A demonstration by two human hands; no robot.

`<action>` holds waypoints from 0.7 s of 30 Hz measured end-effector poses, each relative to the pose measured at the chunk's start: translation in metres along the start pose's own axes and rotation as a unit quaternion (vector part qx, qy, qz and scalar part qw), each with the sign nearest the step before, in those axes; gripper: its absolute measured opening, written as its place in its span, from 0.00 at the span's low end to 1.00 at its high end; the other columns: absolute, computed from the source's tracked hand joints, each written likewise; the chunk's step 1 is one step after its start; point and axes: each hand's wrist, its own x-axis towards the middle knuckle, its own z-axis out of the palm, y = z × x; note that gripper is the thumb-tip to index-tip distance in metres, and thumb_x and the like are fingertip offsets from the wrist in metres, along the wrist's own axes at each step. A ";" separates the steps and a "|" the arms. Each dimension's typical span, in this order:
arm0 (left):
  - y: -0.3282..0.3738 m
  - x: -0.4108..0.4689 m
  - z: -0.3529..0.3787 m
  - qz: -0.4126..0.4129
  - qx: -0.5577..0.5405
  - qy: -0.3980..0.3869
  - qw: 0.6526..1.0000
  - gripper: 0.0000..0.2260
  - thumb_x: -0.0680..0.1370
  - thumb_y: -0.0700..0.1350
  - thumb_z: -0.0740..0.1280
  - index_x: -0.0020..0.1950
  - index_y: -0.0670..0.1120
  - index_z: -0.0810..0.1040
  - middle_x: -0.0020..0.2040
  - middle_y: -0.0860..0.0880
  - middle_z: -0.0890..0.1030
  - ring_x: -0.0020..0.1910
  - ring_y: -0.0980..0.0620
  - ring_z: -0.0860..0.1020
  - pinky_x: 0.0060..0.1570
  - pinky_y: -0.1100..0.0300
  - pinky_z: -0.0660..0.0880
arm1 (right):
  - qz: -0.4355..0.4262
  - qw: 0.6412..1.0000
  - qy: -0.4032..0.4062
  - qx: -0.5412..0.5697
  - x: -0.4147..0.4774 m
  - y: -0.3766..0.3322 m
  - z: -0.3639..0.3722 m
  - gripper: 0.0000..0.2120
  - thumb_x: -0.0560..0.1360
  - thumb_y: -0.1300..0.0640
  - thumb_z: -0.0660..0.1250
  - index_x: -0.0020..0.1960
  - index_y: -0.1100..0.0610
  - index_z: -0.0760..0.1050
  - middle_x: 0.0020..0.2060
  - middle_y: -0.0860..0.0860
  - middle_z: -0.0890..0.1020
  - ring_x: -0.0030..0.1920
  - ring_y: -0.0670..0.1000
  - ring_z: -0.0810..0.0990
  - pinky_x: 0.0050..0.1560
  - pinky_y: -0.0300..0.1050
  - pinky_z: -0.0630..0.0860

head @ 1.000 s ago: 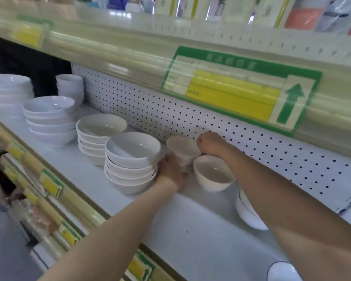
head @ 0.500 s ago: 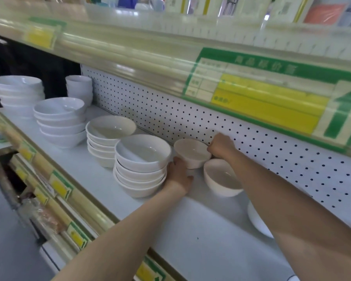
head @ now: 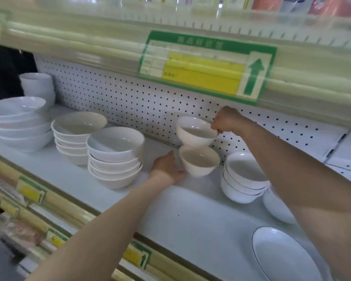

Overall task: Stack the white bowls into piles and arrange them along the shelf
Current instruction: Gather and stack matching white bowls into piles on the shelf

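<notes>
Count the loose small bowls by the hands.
2. The lifted bowl hangs from the right hand, which pinches its rim. The lower bowl sits under it on the shelf, by the left hand. The right arm may hide others.

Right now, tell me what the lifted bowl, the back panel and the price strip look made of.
The lifted bowl: likely glazed ceramic, possibly melamine; glossy white, thick rim, soft highlights. The back panel: probably painted sheet metal; flat white, regular punched holes. The price strip: clear glossy plastic over a paper label; glare streaks run along it.
</notes>
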 end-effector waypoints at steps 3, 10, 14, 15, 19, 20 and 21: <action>0.005 -0.005 0.006 0.035 -0.026 0.007 0.999 0.27 0.69 0.53 0.75 0.65 0.47 0.73 0.59 0.47 0.81 0.59 0.46 0.79 0.57 0.58 0.74 | 0.010 0.999 0.010 -0.052 -0.004 0.020 0.002 0.13 0.76 0.64 0.64 0.32 0.59 0.71 0.31 0.54 0.76 0.31 0.50 0.72 0.31 0.39 0.68; 0.007 -0.011 0.007 0.028 -0.076 0.019 0.997 0.25 0.70 0.54 0.75 0.63 0.47 0.75 0.57 0.49 0.82 0.57 0.47 0.79 0.52 0.61 0.73 | 0.037 0.997 0.008 -0.070 -0.006 0.034 0.017 0.04 0.73 0.61 0.67 0.44 0.60 0.80 0.40 0.56 0.84 0.35 0.51 0.77 0.36 0.41 0.73; 0.006 -0.014 0.007 0.024 -0.077 0.015 0.997 0.22 0.69 0.55 0.75 0.60 0.49 0.76 0.56 0.52 0.81 0.57 0.49 0.79 0.51 0.61 0.72 | 0.030 0.997 0.010 -0.077 0.001 0.040 0.029 0.08 0.72 0.61 0.68 0.48 0.63 0.84 0.40 0.56 0.85 0.38 0.52 0.78 0.47 0.44 0.79; 0.006 -0.015 0.006 0.020 -0.078 0.011 0.997 0.22 0.69 0.56 0.75 0.60 0.50 0.76 0.56 0.53 0.81 0.57 0.50 0.79 0.51 0.61 0.72 | 0.027 0.997 0.008 -0.075 0.002 0.042 0.032 0.07 0.72 0.61 0.68 0.47 0.62 0.83 0.38 0.56 0.84 0.39 0.52 0.78 0.47 0.44 0.78; 0.007 -0.017 0.005 0.017 -0.088 0.010 0.996 0.23 0.68 0.57 0.75 0.60 0.52 0.76 0.56 0.54 0.81 0.56 0.50 0.79 0.51 0.60 0.73 | 0.016 0.998 0.011 -0.053 0.007 0.050 0.038 0.11 0.73 0.60 0.68 0.51 0.65 0.82 0.41 0.57 0.84 0.42 0.53 0.78 0.51 0.47 0.78; 0.008 -0.018 0.004 0.016 -0.093 0.008 0.996 0.24 0.68 0.58 0.75 0.60 0.52 0.76 0.56 0.54 0.81 0.56 0.50 0.79 0.52 0.60 0.73 | 0.016 0.999 0.010 -0.044 0.008 0.052 0.038 0.13 0.73 0.59 0.69 0.54 0.65 0.82 0.45 0.58 0.85 0.43 0.53 0.78 0.54 0.49 0.78; 0.010 -0.019 0.003 0.016 -0.100 0.004 0.995 0.25 0.66 0.58 0.76 0.60 0.52 0.75 0.56 0.54 0.81 0.56 0.50 0.78 0.52 0.59 0.73 | 0.014 0.999 0.008 -0.039 0.008 0.053 0.038 0.14 0.74 0.57 0.68 0.55 0.65 0.82 0.48 0.59 0.85 0.44 0.53 0.78 0.56 0.50 0.77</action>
